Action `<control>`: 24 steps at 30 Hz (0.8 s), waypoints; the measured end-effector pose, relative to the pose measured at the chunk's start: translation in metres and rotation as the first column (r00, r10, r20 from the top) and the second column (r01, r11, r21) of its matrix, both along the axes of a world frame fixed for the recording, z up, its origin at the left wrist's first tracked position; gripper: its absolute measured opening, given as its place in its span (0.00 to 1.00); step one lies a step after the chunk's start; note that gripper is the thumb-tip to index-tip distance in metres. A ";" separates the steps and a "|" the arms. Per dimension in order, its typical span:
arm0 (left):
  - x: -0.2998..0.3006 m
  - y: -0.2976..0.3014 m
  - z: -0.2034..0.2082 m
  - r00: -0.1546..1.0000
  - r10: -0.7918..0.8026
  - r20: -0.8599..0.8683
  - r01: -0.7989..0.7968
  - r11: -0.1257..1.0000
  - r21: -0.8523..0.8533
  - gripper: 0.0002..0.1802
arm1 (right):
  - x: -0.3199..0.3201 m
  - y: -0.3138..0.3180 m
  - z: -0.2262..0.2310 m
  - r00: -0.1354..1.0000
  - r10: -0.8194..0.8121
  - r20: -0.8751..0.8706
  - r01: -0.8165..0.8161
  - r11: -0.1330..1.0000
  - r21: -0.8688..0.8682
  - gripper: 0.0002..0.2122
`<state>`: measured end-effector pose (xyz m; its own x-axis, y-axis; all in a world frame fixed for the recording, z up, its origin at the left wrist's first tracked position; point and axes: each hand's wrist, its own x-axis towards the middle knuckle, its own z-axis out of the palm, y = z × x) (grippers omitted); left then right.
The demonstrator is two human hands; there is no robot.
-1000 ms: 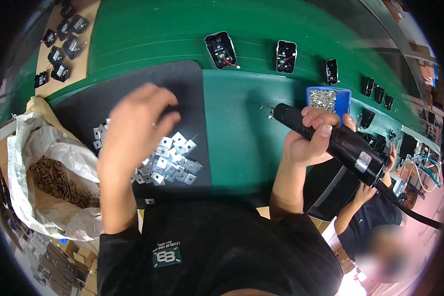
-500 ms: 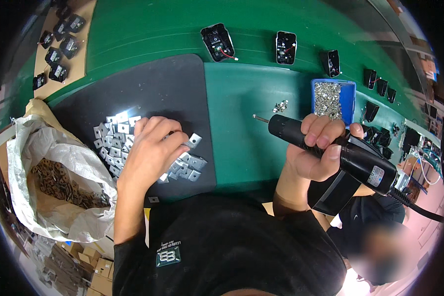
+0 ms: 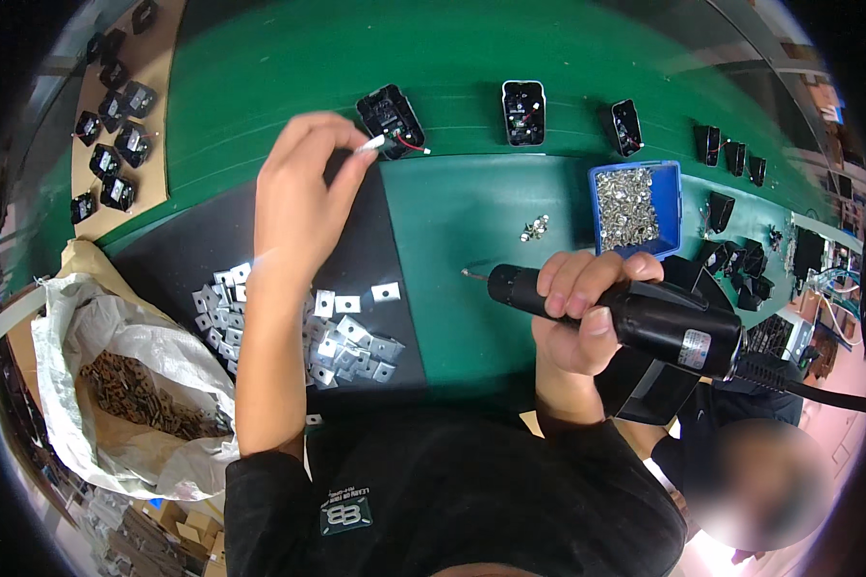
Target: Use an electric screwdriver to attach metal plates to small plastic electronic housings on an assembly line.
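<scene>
My left hand [image 3: 298, 197] pinches a small metal plate [image 3: 371, 144] between thumb and fingertips. The plate is at the near left edge of a black plastic housing [image 3: 387, 108], which has a red wire with a white plug. I cannot tell whether they touch. My right hand [image 3: 579, 313] is wrapped round a black electric screwdriver [image 3: 672, 329], its bit [image 3: 473, 275] pointing left above the green mat. Whether a screw sits on the tip is too small to tell. Below my left hand, a pile of square metal plates with holes [image 3: 342, 348] lies on a dark mat [image 3: 399, 332].
A blue bin [image 3: 674, 207] holds many small screws; several loose screws [image 3: 534, 229] lie left of it. More housings [image 3: 523, 113] line the far side, others on a cardboard sheet [image 3: 159, 183]. A white sack [image 3: 63, 356] with metal parts stands left. Another person [image 3: 741, 413] is at lower right.
My left hand has moved up from the plate pile to the nearest housing, carrying a metal plate. The screwdriver in my right hand has shifted slightly left and down.
</scene>
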<state>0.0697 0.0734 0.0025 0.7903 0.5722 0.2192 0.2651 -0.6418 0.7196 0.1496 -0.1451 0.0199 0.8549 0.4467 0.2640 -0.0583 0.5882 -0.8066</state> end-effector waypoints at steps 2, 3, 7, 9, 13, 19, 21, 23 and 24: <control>0.015 0.008 -0.004 0.998 0.037 -0.050 -0.027 0.982 0.186 0.06 | -0.002 -0.003 0.000 0.999 0.030 -0.026 -0.031 1.000 -0.003 0.21; 0.020 0.010 -0.006 0.998 0.032 -0.049 -0.022 0.982 0.187 0.06 | -0.002 -0.004 0.000 0.999 0.025 -0.024 -0.025 1.000 -0.002 0.21; 0.030 0.016 -0.025 0.993 0.018 -0.114 0.017 0.954 0.299 0.06 | 0.001 -0.008 0.001 0.998 0.047 -0.030 -0.047 0.999 -0.020 0.21; 0.033 0.016 -0.027 0.992 0.025 -0.126 0.010 0.962 0.272 0.06 | 0.004 -0.008 0.001 0.997 0.076 -0.001 -0.076 0.997 -0.031 0.21; 0.042 0.019 -0.021 0.992 0.082 -0.096 -0.064 0.983 0.174 0.11 | 0.006 -0.009 0.002 0.995 0.103 -0.002 -0.103 0.994 -0.044 0.21; 0.030 0.006 -0.003 0.992 -0.097 -0.086 0.102 0.993 0.055 0.13 | 0.007 -0.012 0.007 0.997 0.071 -0.005 -0.071 0.997 -0.029 0.21; 0.016 -0.017 0.003 0.977 -0.173 -0.122 0.183 0.980 0.078 0.12 | 0.010 -0.012 0.011 0.999 0.018 0.030 -0.019 0.999 0.040 0.21; 0.000 -0.039 0.004 0.941 -0.243 -0.234 0.275 0.955 0.112 0.13 | 0.014 -0.011 0.015 0.999 -0.013 0.049 0.010 0.999 0.049 0.22; -0.007 -0.044 0.000 0.923 -0.296 -0.247 0.328 0.939 0.101 0.16 | 0.016 -0.011 0.017 0.999 -0.003 0.046 -0.001 0.996 0.088 0.22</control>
